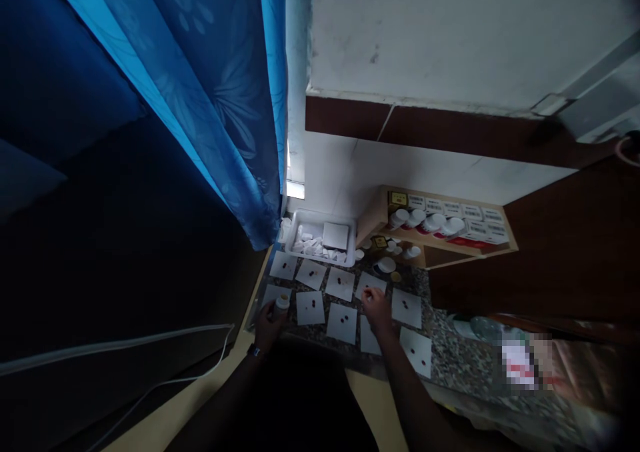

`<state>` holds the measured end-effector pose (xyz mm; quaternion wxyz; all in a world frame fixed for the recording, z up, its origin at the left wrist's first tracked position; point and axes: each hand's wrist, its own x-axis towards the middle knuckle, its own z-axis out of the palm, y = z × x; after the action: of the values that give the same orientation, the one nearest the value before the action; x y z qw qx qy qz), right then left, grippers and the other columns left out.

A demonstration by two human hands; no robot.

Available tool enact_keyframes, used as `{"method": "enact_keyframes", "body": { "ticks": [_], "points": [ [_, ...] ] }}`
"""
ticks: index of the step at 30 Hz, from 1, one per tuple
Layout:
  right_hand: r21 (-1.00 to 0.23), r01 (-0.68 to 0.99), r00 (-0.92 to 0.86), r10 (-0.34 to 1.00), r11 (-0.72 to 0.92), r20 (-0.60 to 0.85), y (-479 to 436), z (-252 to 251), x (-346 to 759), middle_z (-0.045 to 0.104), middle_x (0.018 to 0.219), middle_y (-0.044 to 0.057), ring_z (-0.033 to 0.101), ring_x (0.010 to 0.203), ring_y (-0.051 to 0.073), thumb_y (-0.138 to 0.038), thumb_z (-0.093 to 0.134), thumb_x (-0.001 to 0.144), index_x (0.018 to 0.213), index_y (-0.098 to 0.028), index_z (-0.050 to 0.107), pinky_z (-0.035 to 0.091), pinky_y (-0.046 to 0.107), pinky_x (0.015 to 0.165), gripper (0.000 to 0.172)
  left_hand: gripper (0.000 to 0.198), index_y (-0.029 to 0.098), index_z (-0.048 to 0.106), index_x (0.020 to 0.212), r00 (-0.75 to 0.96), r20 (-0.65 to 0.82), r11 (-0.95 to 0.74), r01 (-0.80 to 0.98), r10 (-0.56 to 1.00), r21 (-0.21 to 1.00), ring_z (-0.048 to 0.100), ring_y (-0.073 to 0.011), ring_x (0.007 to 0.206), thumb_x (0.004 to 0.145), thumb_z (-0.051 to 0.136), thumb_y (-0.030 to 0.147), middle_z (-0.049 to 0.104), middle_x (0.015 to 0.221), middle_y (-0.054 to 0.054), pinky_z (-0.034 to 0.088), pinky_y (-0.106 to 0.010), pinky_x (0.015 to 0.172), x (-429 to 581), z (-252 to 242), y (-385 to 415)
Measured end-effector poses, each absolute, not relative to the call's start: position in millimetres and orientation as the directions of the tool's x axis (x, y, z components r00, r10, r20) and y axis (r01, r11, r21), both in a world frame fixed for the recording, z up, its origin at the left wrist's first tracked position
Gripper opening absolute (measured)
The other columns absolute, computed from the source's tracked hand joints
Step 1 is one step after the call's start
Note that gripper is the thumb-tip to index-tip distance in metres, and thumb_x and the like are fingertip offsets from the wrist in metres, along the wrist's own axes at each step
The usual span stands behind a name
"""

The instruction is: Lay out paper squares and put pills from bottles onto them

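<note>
My left hand is wrapped around a small white pill bottle, whose open top faces up, over the front left of the counter. My right hand is over a white paper square in the back row, its fingertips pinched together. Whatever is between those fingertips is too small to make out. Several more paper squares lie in two rows, most with a few small dark pills on them, such as the front-row sheet between my hands. My right wrist partly covers another sheet.
A white plastic tray with folded paper packets stands at the back. Behind the sheets, a wooden shelf carries bottles and boxes. A wide-lidded jar stands before it. A blue curtain hangs on the left; a white cable runs below.
</note>
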<state>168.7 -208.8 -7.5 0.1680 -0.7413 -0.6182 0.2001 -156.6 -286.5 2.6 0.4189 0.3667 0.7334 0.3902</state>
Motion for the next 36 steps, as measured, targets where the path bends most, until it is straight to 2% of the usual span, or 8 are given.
{"method": "enact_keyframes", "body": {
  "ticks": [3, 6, 10, 17, 21, 24, 28, 36],
  "points": [
    [-0.543, 0.838, -0.054, 0.985, -0.046, -0.167, -228, -1, 113, 0.062, 0.083, 0.004, 0.055, 0.079, 0.015, -0.026, 0.041, 0.084, 0.081, -0.019, 0.061, 0.036, 0.023, 0.069, 0.021, 0.052, 0.015, 0.06, 0.107, -0.381, -0.319, 0.423, 0.228, 0.868, 0.877, 0.059, -0.0269, 0.102, 0.061, 0.069, 0.039, 0.065, 0.108, -0.012, 0.046, -0.039, 0.086, -153, 3, -285],
    [-0.504, 0.862, -0.222, 0.938, 0.061, -0.266, -241, 0, 62, 0.063, 0.089, 0.003, 0.057, 0.081, 0.013, -0.022, 0.044, 0.083, 0.086, -0.021, 0.06, 0.035, 0.021, 0.067, 0.017, 0.053, 0.014, 0.06, 0.107, -0.378, -0.308, 0.42, 0.261, 0.873, 0.869, 0.059, -0.0271, 0.101, 0.061, 0.069, 0.038, 0.065, 0.107, -0.013, 0.046, -0.04, 0.087, -150, 4, -281],
    [-0.429, 0.896, -0.287, 0.889, 0.117, -0.356, -242, -3, 32, 0.063, 0.095, 0.004, 0.058, 0.082, 0.013, -0.021, 0.044, 0.085, 0.09, -0.021, 0.06, 0.035, 0.021, 0.066, 0.016, 0.051, 0.014, 0.062, 0.103, -0.377, -0.3, 0.409, 0.255, 0.876, 0.876, 0.06, -0.0266, 0.099, 0.058, 0.071, 0.036, 0.066, 0.104, -0.012, 0.046, -0.04, 0.087, -152, 7, -274],
    [-0.403, 0.896, -0.354, 0.846, 0.185, -0.4, -239, -7, 32, 0.063, 0.098, 0.006, 0.058, 0.085, 0.014, -0.021, 0.042, 0.086, 0.091, -0.02, 0.06, 0.035, 0.022, 0.066, 0.019, 0.05, 0.017, 0.06, 0.103, -0.417, -0.313, 0.431, 0.226, 0.853, 0.874, 0.059, -0.0262, 0.101, 0.059, 0.071, 0.036, 0.064, 0.108, -0.012, 0.048, -0.038, 0.083, -163, 7, -274],
    [-0.459, 0.888, -0.224, 0.908, 0.04, -0.353, -230, -7, 62, 0.064, 0.096, 0.003, 0.058, 0.084, 0.013, -0.024, 0.043, 0.085, 0.091, -0.022, 0.062, 0.037, 0.021, 0.068, 0.021, 0.05, 0.017, 0.061, 0.103, -0.407, -0.323, 0.437, 0.225, 0.854, 0.871, 0.059, -0.0266, 0.103, 0.058, 0.071, 0.038, 0.064, 0.109, -0.011, 0.049, -0.038, 0.084, -165, 5, -273],
    [-0.484, 0.858, 0.055, 0.968, -0.172, -0.247, -220, -11, 114, 0.065, 0.093, 0.004, 0.058, 0.084, 0.014, -0.025, 0.039, 0.085, 0.088, -0.02, 0.064, 0.038, 0.022, 0.071, 0.025, 0.05, 0.017, 0.062, 0.102, -0.41, -0.318, 0.435, 0.233, 0.855, 0.87, 0.06, -0.0269, 0.101, 0.057, 0.072, 0.037, 0.066, 0.105, -0.011, 0.047, -0.04, 0.087, -163, 7, -270],
    [-0.42, 0.819, 0.347, 0.92, -0.391, -0.18, -211, -19, 187, 0.065, 0.092, 0.005, 0.057, 0.077, 0.014, -0.028, 0.041, 0.084, 0.088, -0.019, 0.065, 0.036, 0.023, 0.066, 0.026, 0.049, 0.017, 0.062, 0.102, -0.376, -0.325, 0.43, 0.238, 0.868, 0.871, 0.06, -0.0272, 0.1, 0.058, 0.07, 0.037, 0.066, 0.105, -0.01, 0.047, -0.041, 0.087, -155, 11, -268],
    [-0.292, 0.869, 0.348, 0.913, -0.399, -0.212, -206, -36, 223, 0.065, 0.093, 0.005, 0.056, 0.08, 0.014, -0.025, 0.047, 0.082, 0.095, -0.02, 0.064, 0.032, 0.023, 0.061, 0.022, 0.048, 0.016, 0.062, 0.102, -0.363, -0.304, 0.407, 0.252, 0.881, 0.878, 0.058, -0.0263, 0.101, 0.059, 0.07, 0.035, 0.065, 0.105, -0.01, 0.046, -0.041, 0.089, -150, 11, -269]
  ]
}}
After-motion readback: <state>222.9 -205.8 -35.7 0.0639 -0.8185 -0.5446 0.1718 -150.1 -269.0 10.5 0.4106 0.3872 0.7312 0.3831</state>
